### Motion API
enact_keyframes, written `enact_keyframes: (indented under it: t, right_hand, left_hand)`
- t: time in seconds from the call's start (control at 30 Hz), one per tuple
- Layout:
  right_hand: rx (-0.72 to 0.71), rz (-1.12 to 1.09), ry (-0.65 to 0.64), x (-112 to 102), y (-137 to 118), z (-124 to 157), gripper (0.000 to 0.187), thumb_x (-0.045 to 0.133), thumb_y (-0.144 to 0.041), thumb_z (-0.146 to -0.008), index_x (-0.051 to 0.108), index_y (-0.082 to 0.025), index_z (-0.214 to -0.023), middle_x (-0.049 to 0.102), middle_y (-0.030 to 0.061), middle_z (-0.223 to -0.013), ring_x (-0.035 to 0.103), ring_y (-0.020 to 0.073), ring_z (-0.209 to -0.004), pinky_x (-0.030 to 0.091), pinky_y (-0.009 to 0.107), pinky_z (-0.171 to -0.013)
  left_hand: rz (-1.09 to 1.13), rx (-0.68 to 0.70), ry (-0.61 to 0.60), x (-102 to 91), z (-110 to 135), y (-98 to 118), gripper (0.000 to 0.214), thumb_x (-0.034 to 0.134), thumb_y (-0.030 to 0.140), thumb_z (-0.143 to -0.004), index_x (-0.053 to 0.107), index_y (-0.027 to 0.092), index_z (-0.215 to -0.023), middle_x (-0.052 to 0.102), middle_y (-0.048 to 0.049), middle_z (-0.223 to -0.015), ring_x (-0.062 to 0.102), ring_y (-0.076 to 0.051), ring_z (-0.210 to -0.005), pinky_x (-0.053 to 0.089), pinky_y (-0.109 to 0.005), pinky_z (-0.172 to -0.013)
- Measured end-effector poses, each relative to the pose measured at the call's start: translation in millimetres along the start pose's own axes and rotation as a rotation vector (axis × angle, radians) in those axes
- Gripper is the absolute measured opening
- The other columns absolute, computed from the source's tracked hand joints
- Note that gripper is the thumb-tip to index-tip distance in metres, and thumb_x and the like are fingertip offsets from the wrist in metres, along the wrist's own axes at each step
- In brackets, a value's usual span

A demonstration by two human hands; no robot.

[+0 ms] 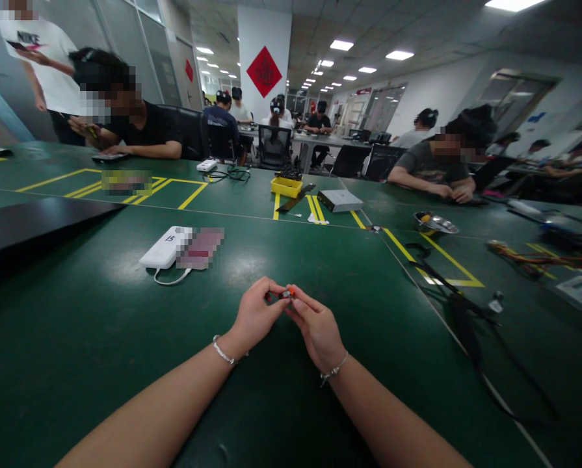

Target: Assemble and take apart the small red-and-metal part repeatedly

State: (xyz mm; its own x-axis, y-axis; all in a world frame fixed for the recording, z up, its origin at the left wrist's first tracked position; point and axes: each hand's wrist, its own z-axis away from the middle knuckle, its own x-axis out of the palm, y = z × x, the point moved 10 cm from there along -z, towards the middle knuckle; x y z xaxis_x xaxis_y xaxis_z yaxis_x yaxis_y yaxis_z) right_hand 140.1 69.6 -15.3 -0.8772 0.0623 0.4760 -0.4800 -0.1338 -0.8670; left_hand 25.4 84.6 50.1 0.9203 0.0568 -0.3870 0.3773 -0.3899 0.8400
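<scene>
Together, left hand [255, 316] and right hand [316, 328] pinch a small red part [287, 294].

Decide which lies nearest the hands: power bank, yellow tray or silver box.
The power bank, beyond and left of the left hand, which pinches a red part with the right hand. The yellow tray and silver box sit far back.

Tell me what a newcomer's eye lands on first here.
First come the two hands meeting at the middle of the green table: the left hand and right hand pinch a small red-tipped part between their fingertips. Next come the white power bank lying beyond them to the left, and the red diamond sign on the white pillar far behind.
</scene>
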Motion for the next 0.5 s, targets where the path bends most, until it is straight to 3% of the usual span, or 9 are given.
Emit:
enact_keyframes:
  t: [0.2, 0.5]
  right_hand:
    - [0.064, -0.121, -0.026, 5, 6, 1, 0.031, 0.065, -0.021, -0.062, 0.063, -0.019, -0.093, 0.062, 0.0061, -0.1, 0.055, 0.0172, -0.091, 0.042, 0.035, -0.083]
    - [0.011, -0.017, -0.068, 0, -11, -7, 0.018, 0.066, -0.022, -0.059, 0.065, -0.018, -0.076, 0.065, 0.0037, -0.08, 0.057, 0.015, -0.076, 0.042, 0.034, -0.079]
  left_hand:
    - [-0.013, 0.009, 0.014, -1.9, 0, 3, 0.004, 0.057, 0.019, -0.069, 0.053, 0.018, -0.07, 0.051, 0.0009, -0.069, 0.046, -0.011, -0.064, 0.037, -0.025, -0.059]
    - [-0.106, 0.076, -0.051, 7.8, 2, 6, 0.007, 0.056, 0.016, -0.068, 0.052, 0.019, -0.073, 0.049, 0.0005, -0.072, 0.046, -0.012, -0.066, 0.037, -0.025, -0.061]
